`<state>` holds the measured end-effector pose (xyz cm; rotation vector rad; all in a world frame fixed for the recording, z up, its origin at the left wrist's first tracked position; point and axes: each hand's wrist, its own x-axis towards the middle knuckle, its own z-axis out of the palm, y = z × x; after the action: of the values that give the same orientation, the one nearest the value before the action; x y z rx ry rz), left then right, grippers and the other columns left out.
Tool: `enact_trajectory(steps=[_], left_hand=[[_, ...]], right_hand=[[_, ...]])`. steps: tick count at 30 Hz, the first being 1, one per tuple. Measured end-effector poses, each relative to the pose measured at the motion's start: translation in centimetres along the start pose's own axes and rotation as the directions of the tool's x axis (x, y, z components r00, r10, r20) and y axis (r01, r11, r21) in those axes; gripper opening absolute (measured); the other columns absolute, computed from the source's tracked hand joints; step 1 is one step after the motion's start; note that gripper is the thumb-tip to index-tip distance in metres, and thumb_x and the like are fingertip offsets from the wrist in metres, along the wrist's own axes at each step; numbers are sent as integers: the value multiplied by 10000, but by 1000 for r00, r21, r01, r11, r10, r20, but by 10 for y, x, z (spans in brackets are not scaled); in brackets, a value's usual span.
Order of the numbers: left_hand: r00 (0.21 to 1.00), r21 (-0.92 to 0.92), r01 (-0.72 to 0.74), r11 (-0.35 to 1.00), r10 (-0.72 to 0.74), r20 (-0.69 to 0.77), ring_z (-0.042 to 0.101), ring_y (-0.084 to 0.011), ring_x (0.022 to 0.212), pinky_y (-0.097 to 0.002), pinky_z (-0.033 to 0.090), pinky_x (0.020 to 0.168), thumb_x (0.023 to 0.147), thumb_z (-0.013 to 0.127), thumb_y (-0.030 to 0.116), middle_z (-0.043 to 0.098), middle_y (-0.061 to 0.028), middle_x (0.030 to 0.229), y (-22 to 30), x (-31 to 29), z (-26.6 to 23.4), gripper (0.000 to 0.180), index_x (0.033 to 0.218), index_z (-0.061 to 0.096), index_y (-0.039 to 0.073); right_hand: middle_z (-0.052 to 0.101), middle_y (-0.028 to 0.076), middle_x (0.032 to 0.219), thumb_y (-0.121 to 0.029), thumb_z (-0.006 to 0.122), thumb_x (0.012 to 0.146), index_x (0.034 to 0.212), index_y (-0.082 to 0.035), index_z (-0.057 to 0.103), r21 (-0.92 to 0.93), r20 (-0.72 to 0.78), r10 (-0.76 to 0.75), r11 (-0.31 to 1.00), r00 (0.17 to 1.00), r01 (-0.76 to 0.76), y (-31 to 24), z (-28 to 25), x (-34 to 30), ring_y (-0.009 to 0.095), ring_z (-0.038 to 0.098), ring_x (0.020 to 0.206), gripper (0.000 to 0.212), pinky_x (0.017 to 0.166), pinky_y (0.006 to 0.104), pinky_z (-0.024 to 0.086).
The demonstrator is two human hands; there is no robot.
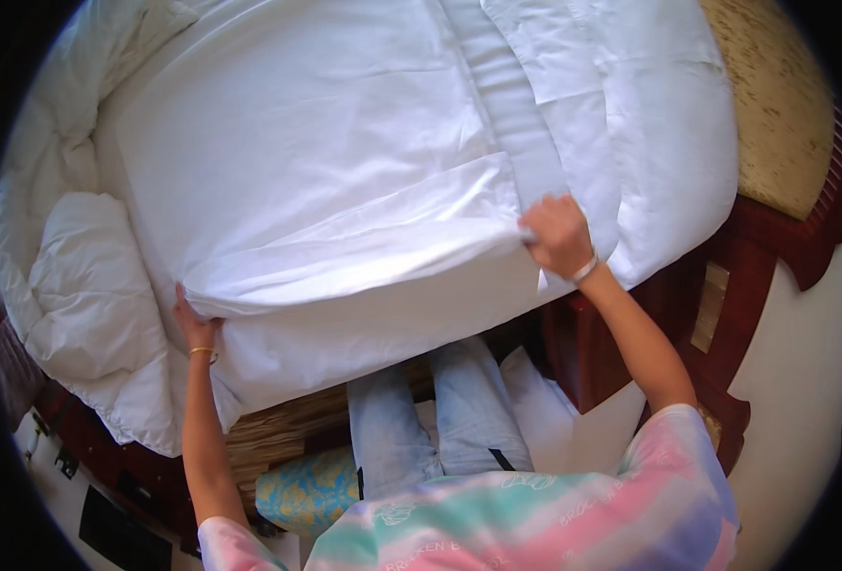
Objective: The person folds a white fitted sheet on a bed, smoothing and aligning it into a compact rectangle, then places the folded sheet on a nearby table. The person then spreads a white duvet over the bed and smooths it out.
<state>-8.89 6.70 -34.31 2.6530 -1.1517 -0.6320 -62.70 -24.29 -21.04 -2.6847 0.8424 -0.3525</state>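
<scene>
A white bed sheet (297,143) lies over the bed, its near edge lifted and bunched into long folds between my hands. My left hand (195,321) grips one end of that edge at the left, with its fingers partly hidden by the cloth. At the right, my right hand (560,236) is closed in a fist on the other end. Below the raised edge, white cloth hangs down the bed's near side (373,352), close to my legs.
A thick white duvet (97,295) is bunched along the left side. More white bedding (668,143) covers the right end, beside a dark red wooden headboard with a gold padded panel (773,114). A blue and yellow patterned cushion (308,490) sits low behind my legs.
</scene>
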Motion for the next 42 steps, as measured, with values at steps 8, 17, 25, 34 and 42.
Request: enact_trajectory(steps=[8,17,25,34,42], left_hand=[[993,-415,117,902,-117,27,396,-308,1128,-393,373,949,485,754,-2,330,-160,1230,-35,1,8,1100,1393,152,154],[996,-360,59,931,-80,-44,360,-311,1182,-404,317,991,559,712,72,325,-163,1304,-32,1,7,973,1381,197,142],[900,349,-391,852,274,341,334,-285,1216,-465,228,1034,520,659,67,349,-102,1302,80,26,-36,941,1360,264,225],[760,234,-307,923,90,644,543,-196,933,-336,382,828,542,789,208,589,-46,945,22,82,-46,616,1089,522,117],[774,-691,627,359,-181,607,560,-145,890,-303,461,776,757,685,128,596,-25,990,-20,18,-23,397,1112,515,70]], right_hand=[[587,91,915,-236,694,722,1011,-75,499,195,276,779,529,564,-826,50,92,11,242,559,874,384,756,343,450],[616,46,785,-104,737,656,860,-58,607,402,250,806,418,537,-815,59,92,11,177,578,736,246,726,270,460],[541,90,991,-270,742,601,1071,-77,536,71,327,274,947,904,-312,39,78,57,238,453,1055,548,876,353,377],[595,120,1025,-368,771,540,949,-52,631,-116,921,206,955,330,-273,61,89,94,257,522,997,535,834,351,402],[578,40,1099,-140,747,689,1180,-54,500,338,905,321,-139,281,-931,99,74,9,156,536,1011,557,877,311,422]])
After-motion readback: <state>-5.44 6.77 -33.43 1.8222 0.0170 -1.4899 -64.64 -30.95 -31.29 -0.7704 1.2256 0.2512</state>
